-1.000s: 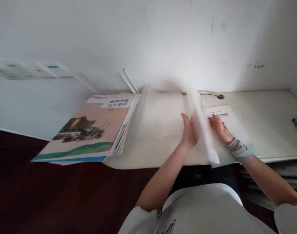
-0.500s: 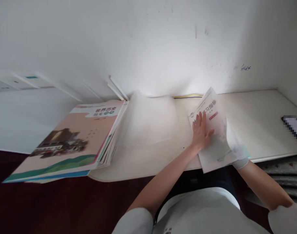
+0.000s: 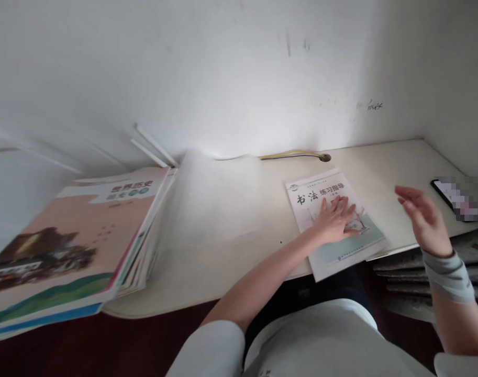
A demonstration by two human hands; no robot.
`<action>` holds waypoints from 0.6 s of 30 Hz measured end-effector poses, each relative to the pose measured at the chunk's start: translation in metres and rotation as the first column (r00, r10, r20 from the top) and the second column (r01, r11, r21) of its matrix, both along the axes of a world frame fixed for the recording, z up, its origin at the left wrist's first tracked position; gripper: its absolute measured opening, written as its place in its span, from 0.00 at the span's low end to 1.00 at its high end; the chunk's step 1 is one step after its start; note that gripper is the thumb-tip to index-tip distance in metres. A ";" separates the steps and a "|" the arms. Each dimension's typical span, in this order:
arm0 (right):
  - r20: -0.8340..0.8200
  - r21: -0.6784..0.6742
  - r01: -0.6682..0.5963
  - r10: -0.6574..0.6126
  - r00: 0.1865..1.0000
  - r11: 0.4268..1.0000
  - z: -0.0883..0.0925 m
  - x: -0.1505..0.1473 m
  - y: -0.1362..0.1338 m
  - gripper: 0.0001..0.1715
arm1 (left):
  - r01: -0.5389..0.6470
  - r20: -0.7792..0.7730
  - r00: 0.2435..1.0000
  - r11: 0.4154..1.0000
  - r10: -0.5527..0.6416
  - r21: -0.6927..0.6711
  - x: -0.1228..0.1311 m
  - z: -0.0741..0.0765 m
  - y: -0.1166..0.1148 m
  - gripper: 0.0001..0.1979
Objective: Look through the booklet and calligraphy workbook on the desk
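A booklet (image 3: 346, 251) with a white and pale green cover, printed with Chinese characters, lies at a slant near the desk's front edge. My left hand (image 3: 333, 220) rests flat on its cover with the fingers spread, hiding part of the picture and title. To the right of the booklet, my right hand (image 3: 425, 217) is raised above the desk, holding nothing. Its fingers are stretched out, slightly bent and close together. A grey band (image 3: 448, 275) wraps the right wrist.
A stack of textbooks (image 3: 77, 230), a pink cover on top, overhangs the desk's left front edge. A phone (image 3: 456, 199) lies at the far right. Cables (image 3: 289, 154) run along the wall to a hole (image 3: 324, 157) in the white desk (image 3: 239, 272). Folded patterned fabric (image 3: 403, 280) sits below the desk.
My right hand has let go of the booklet's lower right side and moved up and right. The booklet now lies flatter, my left hand still on it. The view has shifted right.
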State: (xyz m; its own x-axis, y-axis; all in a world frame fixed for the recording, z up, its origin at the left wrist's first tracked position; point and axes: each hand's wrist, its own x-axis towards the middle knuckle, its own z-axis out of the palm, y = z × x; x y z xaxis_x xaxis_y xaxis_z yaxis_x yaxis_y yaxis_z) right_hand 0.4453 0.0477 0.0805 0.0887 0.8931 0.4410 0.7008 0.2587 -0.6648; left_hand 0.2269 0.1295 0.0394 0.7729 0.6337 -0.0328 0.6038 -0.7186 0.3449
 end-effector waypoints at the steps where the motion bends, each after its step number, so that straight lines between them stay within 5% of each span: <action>1: 0.080 -0.015 -0.058 0.059 0.995 0.998 0.003 -0.004 -0.008 0.24 | -0.023 0.015 1.000 1.000 0.023 0.019 0.003 -0.002 -0.001 0.42; 4: 0.318 -0.069 -0.104 0.121 0.940 0.992 -0.006 -0.014 -0.023 0.21 | -0.043 0.091 0.995 0.996 0.035 0.079 0.007 -0.005 -0.004 0.39; 8: 0.606 -0.057 0.010 0.027 0.795 0.998 -0.046 -0.012 -0.032 0.24 | 0.089 -0.013 0.996 0.993 -0.089 0.073 -0.008 -0.007 0.015 0.36; 10: 0.707 -0.030 0.102 -0.051 0.705 0.994 -0.062 -0.008 -0.039 0.26 | -0.101 0.006 0.995 0.984 0.101 0.149 -0.025 -0.004 0.038 0.32; 13: 0.741 0.010 0.256 -0.179 0.647 0.967 -0.073 -0.005 -0.050 0.28 | -0.445 0.007 0.890 0.866 0.456 0.229 -0.056 0.005 0.072 0.28; 18: 0.783 -0.004 0.333 -0.204 0.587 0.943 -0.072 -0.009 -0.037 0.20 | -0.499 -0.200 0.816 0.836 0.542 0.229 -0.098 0.015 0.072 0.22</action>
